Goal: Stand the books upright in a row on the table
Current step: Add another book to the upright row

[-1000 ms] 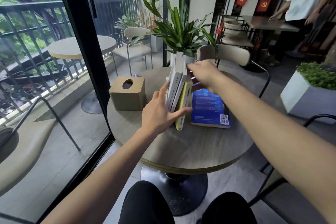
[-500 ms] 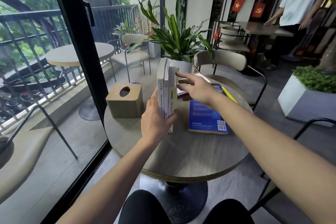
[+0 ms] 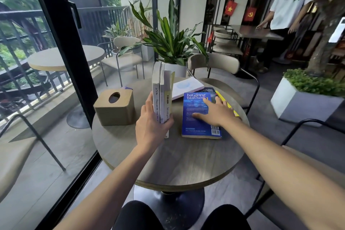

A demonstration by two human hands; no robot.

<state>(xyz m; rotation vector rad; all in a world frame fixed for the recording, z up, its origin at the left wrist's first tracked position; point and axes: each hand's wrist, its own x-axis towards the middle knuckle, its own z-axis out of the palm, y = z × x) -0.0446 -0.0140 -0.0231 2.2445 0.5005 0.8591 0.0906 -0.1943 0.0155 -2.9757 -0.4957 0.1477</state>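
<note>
Three thin pale-spined paperback books (image 3: 162, 97) stand upright and pressed together at the centre of the frame, on the round grey wood-grain table (image 3: 186, 162). The left hand (image 3: 152, 123) wraps around their near spines, thumb on the left face and fingers curled onto the right side, clamping them as a block so they stay vertical.

Just right of centre, a blue glossy paperback book (image 3: 197, 115) lies flat, cover up, with its long axis running from the near edge of the table away towards the upper part of the frame. The right hand (image 3: 214, 112) rests on it palm down with its fingers spread, gripping nothing. It touches the cover only. Under the blue book, a dark-covered book (image 3: 206, 90) and a yellow book (image 3: 221, 96) show at their far and right edges, and a white flat book (image 3: 186, 87) lies behind, above centre.

The blue book sits just beside the standing block, on its right, so the right hand is clearly the nearer one. To join the row it most likely has to be tipped up about its long left edge and slid left against the block. A beige wooden tissue box (image 3: 114, 107) stands left of the block, apart from it.
</note>
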